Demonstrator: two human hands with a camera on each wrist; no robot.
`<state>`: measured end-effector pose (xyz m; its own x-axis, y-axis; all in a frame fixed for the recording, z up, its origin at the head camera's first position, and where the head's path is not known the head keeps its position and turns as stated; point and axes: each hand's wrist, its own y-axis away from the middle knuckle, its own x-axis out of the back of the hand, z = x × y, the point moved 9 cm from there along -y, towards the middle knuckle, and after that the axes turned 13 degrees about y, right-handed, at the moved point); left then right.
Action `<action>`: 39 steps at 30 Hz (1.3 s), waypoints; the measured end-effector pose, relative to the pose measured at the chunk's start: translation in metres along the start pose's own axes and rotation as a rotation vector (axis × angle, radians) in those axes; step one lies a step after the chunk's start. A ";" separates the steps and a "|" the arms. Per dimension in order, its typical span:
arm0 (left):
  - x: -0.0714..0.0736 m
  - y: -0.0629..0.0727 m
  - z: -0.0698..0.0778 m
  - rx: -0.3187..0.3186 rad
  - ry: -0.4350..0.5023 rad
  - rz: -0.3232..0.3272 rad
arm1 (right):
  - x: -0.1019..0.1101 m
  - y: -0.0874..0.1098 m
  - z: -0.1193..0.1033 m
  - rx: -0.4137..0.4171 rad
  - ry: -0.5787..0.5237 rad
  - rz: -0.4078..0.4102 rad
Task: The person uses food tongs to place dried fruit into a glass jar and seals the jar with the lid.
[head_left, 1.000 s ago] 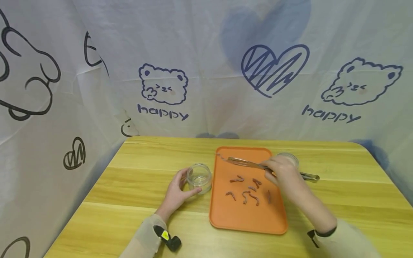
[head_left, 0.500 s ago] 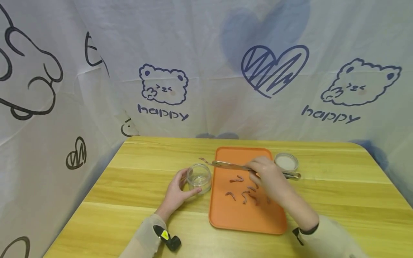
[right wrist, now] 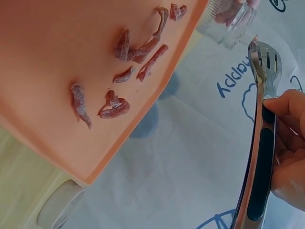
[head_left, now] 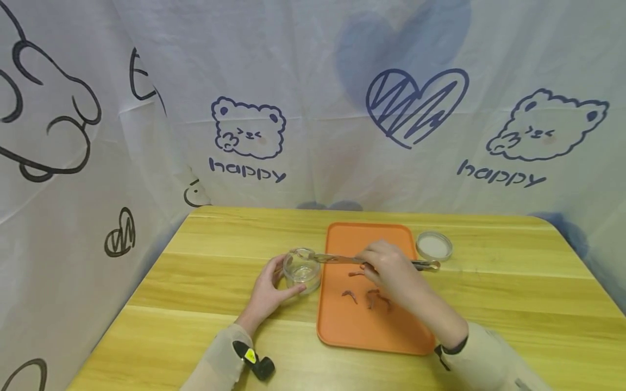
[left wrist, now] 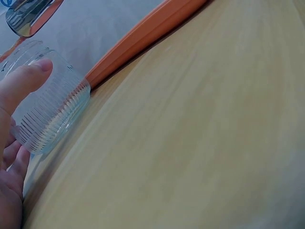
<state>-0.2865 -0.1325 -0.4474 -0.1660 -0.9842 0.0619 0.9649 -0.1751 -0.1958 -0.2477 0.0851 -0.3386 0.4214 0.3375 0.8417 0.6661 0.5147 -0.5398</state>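
Observation:
My left hand (head_left: pixel 266 293) holds a clear glass jar (head_left: pixel 302 278) upright on the table, thumb on one side and fingers round the other. With my right hand (head_left: pixel 393 271) I grip metal tongs (right wrist: pixel 259 157) with dark handle inlays and a slotted head. The tongs' tip is over the jar's mouth, and a thin reddish strip of dried meat (left wrist: pixel 11 49) hangs from it at the rim in the left wrist view. Several more meat strips (right wrist: pixel 114 109) lie on the orange tray (head_left: pixel 376 334) beneath my right forearm, which hides some in the head view.
A round lid (head_left: pixel 434 246), pale inside, lies beside the tray's far right corner. The wood-grain table (head_left: pixel 195 282) ends at a white printed cloth (head_left: pixel 313 152) behind it, and the same cloth hangs on the left.
My right hand has moved left across the tray, bringing the tongs and the meat strip from the tray's far left corner to the jar's mouth. My left hand and the jar stay put.

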 end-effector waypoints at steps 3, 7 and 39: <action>0.000 0.000 0.000 -0.003 -0.005 0.001 | 0.000 -0.001 -0.002 0.011 0.004 0.000; 0.000 0.000 0.000 -0.004 -0.006 0.003 | 0.001 -0.002 -0.004 0.030 0.017 0.006; 0.009 -0.006 -0.033 -0.030 -0.007 0.032 | 0.004 -0.014 -0.012 0.104 0.057 0.012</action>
<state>-0.3009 -0.1413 -0.4783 -0.1336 -0.9891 0.0620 0.9632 -0.1443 -0.2266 -0.2482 0.0698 -0.3270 0.4650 0.2999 0.8329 0.5950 0.5908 -0.5449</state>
